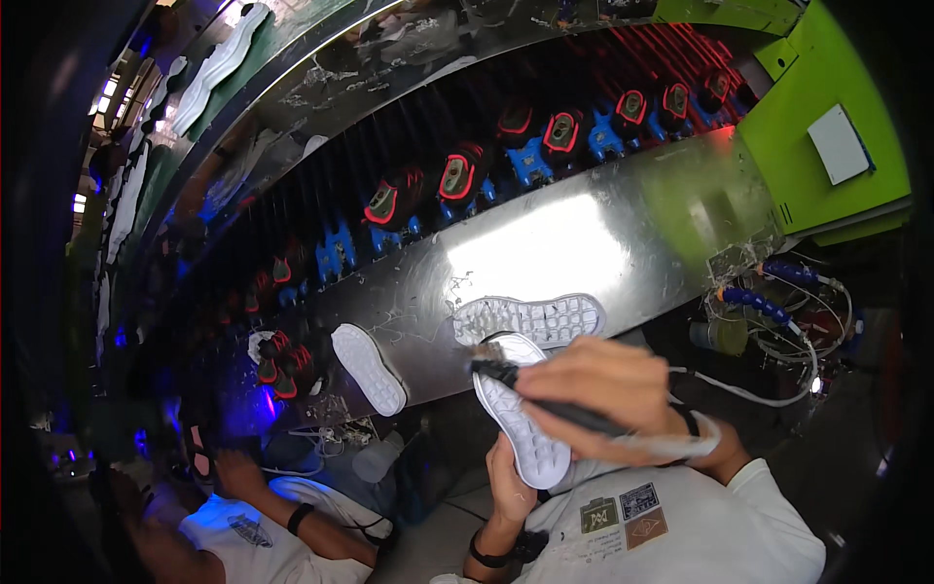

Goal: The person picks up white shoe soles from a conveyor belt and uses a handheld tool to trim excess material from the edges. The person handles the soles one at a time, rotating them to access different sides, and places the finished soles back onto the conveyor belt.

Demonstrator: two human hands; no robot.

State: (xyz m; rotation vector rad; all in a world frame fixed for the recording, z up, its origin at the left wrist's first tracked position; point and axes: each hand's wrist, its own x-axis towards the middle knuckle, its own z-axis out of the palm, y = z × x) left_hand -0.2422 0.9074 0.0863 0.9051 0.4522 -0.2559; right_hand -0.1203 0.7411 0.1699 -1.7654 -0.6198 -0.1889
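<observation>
My left hand (511,484) grips the heel end of a white shoe sole (530,433), its hollow, grid-patterned side facing up, held just off the bench's front edge. In my right hand (603,389) is a black-handled brush (581,417), fingers wrapped round the handle. The bristles are at the sole's far end, against or just over its rim; I cannot tell which. Right behind, a second white sole (530,319) lies on the metal bench (428,287). A third sole (370,370) rests further left at the bench edge.
Dark shoe uppers with red edges (455,178) stand on blue holders (528,164) along the back. A lime-green panel (827,136) bounds the right, near blue hoses (754,304) and a pale tube (749,397). A co-worker's arm (282,506) is at lower left.
</observation>
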